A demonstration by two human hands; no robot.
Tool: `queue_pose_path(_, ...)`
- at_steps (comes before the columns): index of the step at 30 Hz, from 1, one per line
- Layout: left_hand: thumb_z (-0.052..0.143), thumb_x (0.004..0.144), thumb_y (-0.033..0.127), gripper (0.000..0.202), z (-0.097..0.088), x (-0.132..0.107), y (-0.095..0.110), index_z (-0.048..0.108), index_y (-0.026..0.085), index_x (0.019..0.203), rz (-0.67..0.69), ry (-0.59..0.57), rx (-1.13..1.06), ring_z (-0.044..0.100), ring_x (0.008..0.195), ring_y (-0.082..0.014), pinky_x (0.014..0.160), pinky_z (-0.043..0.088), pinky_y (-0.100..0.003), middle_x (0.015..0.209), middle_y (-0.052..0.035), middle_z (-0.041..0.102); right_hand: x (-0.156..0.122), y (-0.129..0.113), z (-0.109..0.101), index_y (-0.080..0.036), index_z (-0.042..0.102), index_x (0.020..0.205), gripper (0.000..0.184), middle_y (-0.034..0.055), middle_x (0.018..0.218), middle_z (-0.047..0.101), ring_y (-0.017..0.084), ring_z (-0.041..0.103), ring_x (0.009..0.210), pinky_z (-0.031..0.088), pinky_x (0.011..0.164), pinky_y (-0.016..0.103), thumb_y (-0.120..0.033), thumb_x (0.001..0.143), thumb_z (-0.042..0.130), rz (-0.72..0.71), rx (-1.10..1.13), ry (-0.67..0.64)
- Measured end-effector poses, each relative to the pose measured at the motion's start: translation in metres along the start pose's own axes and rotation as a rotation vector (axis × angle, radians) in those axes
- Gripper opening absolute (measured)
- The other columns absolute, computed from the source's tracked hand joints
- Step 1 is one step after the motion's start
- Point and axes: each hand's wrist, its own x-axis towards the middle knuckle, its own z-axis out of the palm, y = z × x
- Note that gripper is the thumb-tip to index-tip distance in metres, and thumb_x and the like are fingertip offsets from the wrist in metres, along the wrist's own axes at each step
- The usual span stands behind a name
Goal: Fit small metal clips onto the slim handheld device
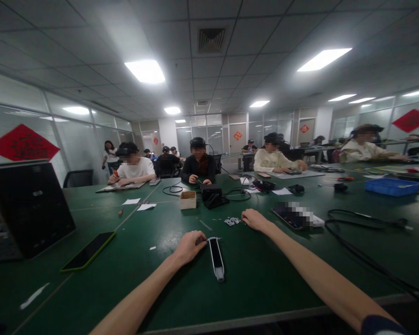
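Bare forearms [310, 264] come nearest in the head view, reaching in from the lower edge over a green tabletop [181, 300], with a dark cuff [379, 324] on the right one. Left hand [191, 244] has its fingers curled, the tips at the far end of a slim white device with a dark inset [217, 258]; whether they grip that end or only touch it, I cannot tell. That device lies on the table between the two forearms, its narrow end towards the camera. Right hand [254, 219] reaches farther out, fingers bent down at the right edge of a loose cluster of small pale pieces [232, 222]; whether it pinches one is too small to make out.

Beyond the cluster stand an open cardboard box [188, 201] and, just beside it, a black device [212, 194]. To the right of the right hand lies a flat gadget [291, 216], partly blurred, then black cables [361, 258] and a blue tray [387, 190]. On the left, a phone in a green case [89, 251] lies near a black cabinet [31, 204]. Across the table sit a person in a black top [199, 167], one in a white top [139, 172] and one in a cream top [270, 160].
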Motion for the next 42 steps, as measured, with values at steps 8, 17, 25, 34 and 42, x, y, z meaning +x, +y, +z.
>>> queue_pose_path(8,0.052,0.085,0.031,0.019,0.001,0.001,0.000,0.063,0.019,0.093,0.015,0.012,0.023,0.056,0.078,-0.0156,0.069,0.043,-0.025,0.089,-0.0021,0.063,0.000,-0.003,-0.003,-0.012,0.060,0.104,0.025,0.0145,0.097,0.064,0.023,0.056,0.096,0.039,0.080,0.028,-0.012,0.083,0.048,0.007,-0.024,0.040)
queue_pose_path(17,0.051,0.085,0.033,0.021,0.006,0.003,-0.003,0.063,0.019,0.095,0.035,0.037,0.044,0.056,0.075,-0.0155,0.067,0.042,-0.025,0.087,-0.0018,0.063,-0.021,-0.061,-0.020,-0.013,0.060,0.103,0.025,0.0062,0.088,0.063,0.014,0.057,0.077,0.043,0.071,0.024,-0.014,0.081,0.048,-0.129,0.345,0.176)
queue_pose_path(25,0.050,0.085,0.031,0.019,0.002,0.001,0.000,0.063,0.019,0.093,0.049,0.039,0.046,0.055,0.074,-0.0153,0.066,0.041,-0.025,0.084,-0.0017,0.062,-0.033,-0.096,-0.012,-0.015,0.061,0.103,0.024,0.0046,0.094,0.063,0.014,0.059,0.080,0.046,0.071,0.025,-0.022,0.082,0.050,-0.223,0.644,-0.011)
queue_pose_path(34,0.051,0.085,0.031,0.018,0.005,0.002,-0.002,0.063,0.019,0.092,0.044,0.045,0.047,0.055,0.072,-0.0147,0.065,0.040,-0.025,0.083,-0.0013,0.062,-0.035,-0.097,-0.014,-0.015,0.060,0.103,0.026,0.0049,0.095,0.064,0.014,0.060,0.081,0.047,0.069,0.025,-0.025,0.081,0.053,-0.167,0.724,-0.087)
queue_pose_path(42,0.052,0.084,0.027,0.015,0.007,0.004,-0.004,0.064,0.019,0.090,0.064,0.063,0.062,0.055,0.072,-0.0145,0.066,0.039,-0.024,0.081,-0.0002,0.062,-0.035,-0.098,-0.014,-0.014,0.064,0.097,0.025,0.0046,0.087,0.065,0.015,0.060,0.078,0.047,0.069,0.026,-0.028,0.079,0.054,-0.175,0.738,-0.108)
